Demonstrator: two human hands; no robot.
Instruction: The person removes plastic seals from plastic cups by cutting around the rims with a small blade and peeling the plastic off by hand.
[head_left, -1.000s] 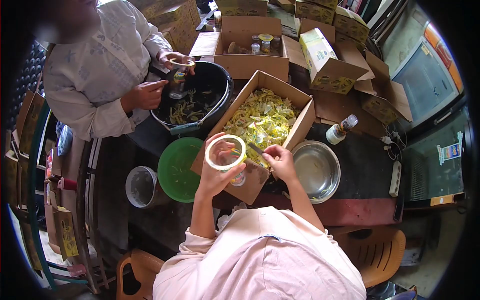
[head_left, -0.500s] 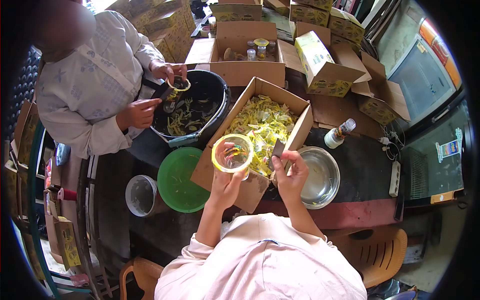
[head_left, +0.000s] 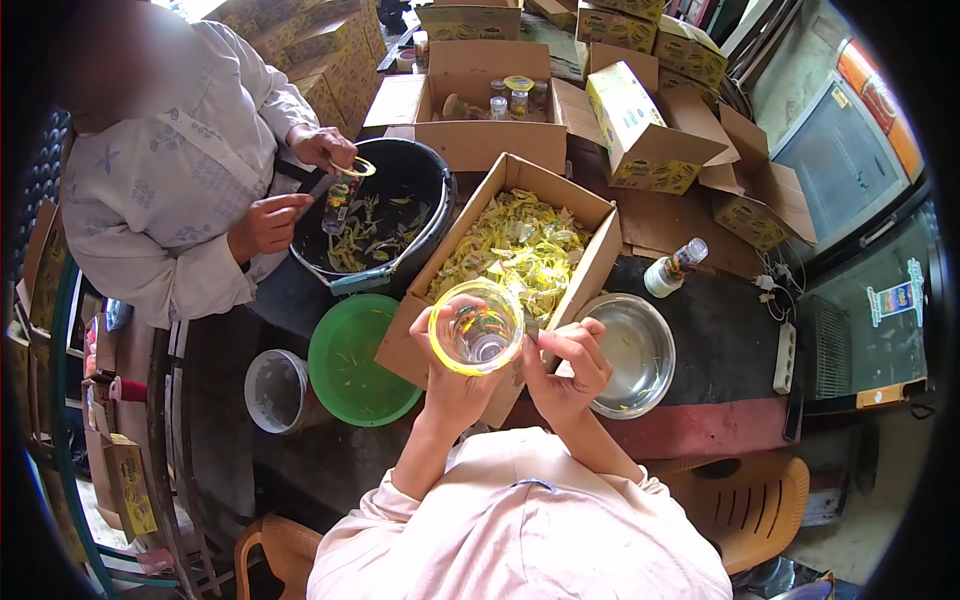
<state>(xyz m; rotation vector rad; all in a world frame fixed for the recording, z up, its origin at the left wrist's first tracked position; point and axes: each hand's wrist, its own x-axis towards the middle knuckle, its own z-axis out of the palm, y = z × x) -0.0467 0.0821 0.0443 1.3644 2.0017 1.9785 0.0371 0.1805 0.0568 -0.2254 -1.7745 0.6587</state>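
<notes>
A clear plastic cup [head_left: 487, 347] with a yellow rim and coloured print is held in my left hand [head_left: 450, 385], its open mouth facing up. My right hand [head_left: 572, 368] pinches a small dark flat blade [head_left: 532, 324] against the right side of the rim. Both hands are over the near edge of a cardboard box [head_left: 410, 345] filled with yellow and whitish shreds [head_left: 520, 250]. A metal bowl [head_left: 655, 355] stands just right of my right hand.
A co-worker at the upper left holds another cup [head_left: 338, 205] over a black bucket [head_left: 445, 215]. A green basin [head_left: 350, 385] and a grey bucket [head_left: 277, 390] stand at left. A bottle [head_left: 675, 268] is at right; open cartons [head_left: 490, 145] are behind.
The cup in my left hand has tilted more upright and moved slightly right. My right hand has brought the blade down to the rim. The co-worker's cup has moved slightly left.
</notes>
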